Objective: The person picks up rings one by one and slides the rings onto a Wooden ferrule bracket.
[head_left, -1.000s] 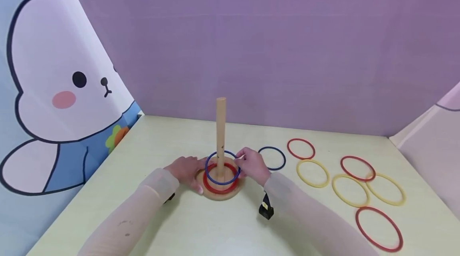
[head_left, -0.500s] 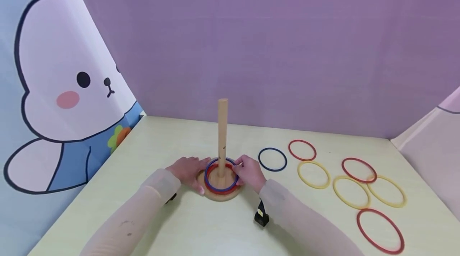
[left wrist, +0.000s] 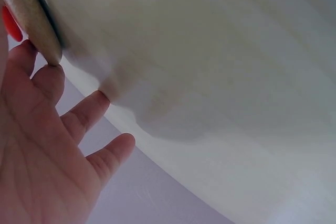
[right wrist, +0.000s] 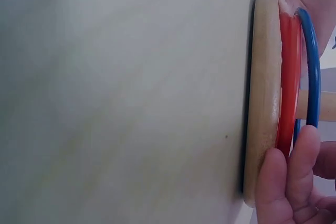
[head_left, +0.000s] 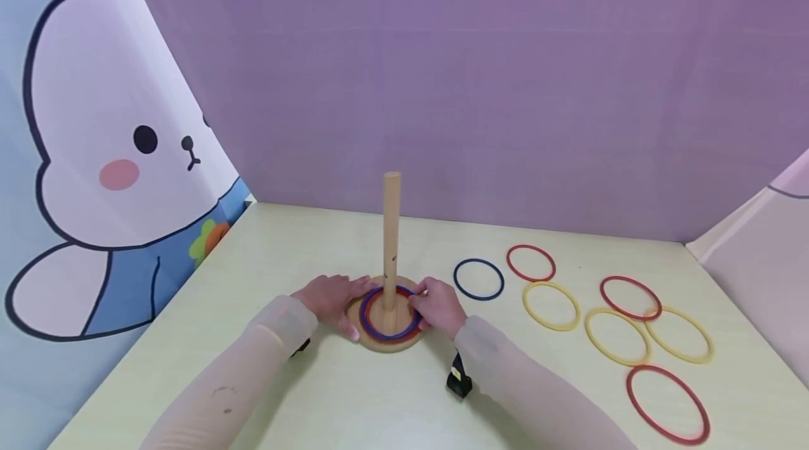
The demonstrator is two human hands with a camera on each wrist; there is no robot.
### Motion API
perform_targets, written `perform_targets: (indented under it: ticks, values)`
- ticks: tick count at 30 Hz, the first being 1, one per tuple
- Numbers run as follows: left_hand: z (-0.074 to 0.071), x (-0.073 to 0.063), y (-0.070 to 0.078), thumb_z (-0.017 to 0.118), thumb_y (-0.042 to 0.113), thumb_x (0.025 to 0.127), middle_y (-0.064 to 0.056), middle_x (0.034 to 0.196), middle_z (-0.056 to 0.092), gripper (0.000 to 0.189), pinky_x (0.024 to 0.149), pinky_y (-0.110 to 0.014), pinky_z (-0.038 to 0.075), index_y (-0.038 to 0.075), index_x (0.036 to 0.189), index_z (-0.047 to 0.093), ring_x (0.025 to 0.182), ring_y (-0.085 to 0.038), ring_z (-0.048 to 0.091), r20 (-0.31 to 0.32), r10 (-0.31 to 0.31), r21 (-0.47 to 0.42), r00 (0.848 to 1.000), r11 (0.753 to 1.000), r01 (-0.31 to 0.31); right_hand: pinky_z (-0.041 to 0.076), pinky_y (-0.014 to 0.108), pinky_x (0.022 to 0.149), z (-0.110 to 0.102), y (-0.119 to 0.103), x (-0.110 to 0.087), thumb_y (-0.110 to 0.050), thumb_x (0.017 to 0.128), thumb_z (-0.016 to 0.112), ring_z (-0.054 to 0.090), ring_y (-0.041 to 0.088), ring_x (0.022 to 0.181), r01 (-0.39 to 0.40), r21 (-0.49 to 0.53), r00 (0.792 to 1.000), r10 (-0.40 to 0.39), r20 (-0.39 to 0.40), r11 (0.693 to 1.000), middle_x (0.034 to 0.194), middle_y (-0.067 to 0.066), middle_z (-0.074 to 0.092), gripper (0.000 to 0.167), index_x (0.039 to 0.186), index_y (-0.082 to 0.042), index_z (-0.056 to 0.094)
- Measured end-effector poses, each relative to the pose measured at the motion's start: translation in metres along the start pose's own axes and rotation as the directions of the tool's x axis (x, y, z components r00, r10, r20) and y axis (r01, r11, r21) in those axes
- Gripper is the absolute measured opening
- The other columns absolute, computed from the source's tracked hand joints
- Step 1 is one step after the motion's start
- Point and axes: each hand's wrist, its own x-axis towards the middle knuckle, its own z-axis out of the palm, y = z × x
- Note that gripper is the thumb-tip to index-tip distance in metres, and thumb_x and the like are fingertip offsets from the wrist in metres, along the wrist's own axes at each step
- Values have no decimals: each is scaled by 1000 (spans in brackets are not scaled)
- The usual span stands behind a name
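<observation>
The right hand (head_left: 440, 306) pinches the blue ring (right wrist: 313, 66), which is around the post (head_left: 392, 225), low over the base (right wrist: 265, 77), while the left hand (head_left: 329, 299), fingers spread and gripping nothing, touches this base.

Base (right wrist: 265, 82): pale wood, smooth, with a rounded edge and a low sheen. Peg (head_left: 391, 225): wood, smooth and mostly matt, its lower part marked by small dark flecks. Blue ring (right wrist: 313, 66): plastic in appearance, smooth and glossy. Red rings on the base (right wrist: 290, 87): plastic-like, smooth, with a bright sheen. Yellow rings (head_left: 559, 328): smooth, plastic in look. Counter (head_left: 284, 232): smooth, with faint grain-like streaking and a soft sheen. Purple backdrop (head_left: 474, 99): matt, cloth-like, faintly creased. Rabbit-printed hanging (head_left: 76, 106): sheet material, apparently cloth, smooth and softly lit. Sleeves (head_left: 218, 380): thin, matt cloth, darkly spotted on the left forearm.
</observation>
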Motion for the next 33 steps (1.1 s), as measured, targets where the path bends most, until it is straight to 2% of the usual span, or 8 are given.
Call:
perform_targets:
  ticks: [9,15,19,24,33]
  values:
    - [-3,-3,1,82,50,69,-8,150,39,96,98,-52,41,15,148,39,125,-38,47,-4,16,8,1000,1000,-16,45,21,40,-5,2,0,-8,91,61,49,7,38,-8,-40,1000,8,15,999,57,3,57,9,91,1,61]
    - [-4,-2,2,81,49,69,-8,149,40,96,99,-52,41,14,148,38,125,-38,46,6,19,6,1000,1000,-19,47,24,44,-17,1,-2,-14,93,60,53,11,42,-45,-54,999,45,2,998,62,4,60,14,93,0,61]
    - [-3,-2,3,82,48,70,-8,150,39,97,100,-52,40,13,148,37,127,-39,44,9,21,5,1000,1000,-21,48,26,50,-31,6,-2,-15,92,63,55,14,46,-49,-98,999,50,5,994,70,4,61,17,102,-2,62]
    - [-5,-3,3,81,48,70,-9,150,38,98,101,-53,39,12,149,36,129,-40,42,16,16,-5,1000,1000,-16,48,27,52,-55,23,-4,-11,88,68,54,14,47,7,-133,999,0,52,991,70,5,59,29,115,-3,61]
    - [-3,-1,1,80,49,71,-9,152,35,98,104,-56,34,14,150,34,132,-42,38,32,19,-16,999,1000,-18,44,27,49,-107,57,-19,-8,86,71,51,15,47,3,-152,1000,-1,12,988,68,5,57,30,114,-1,63]
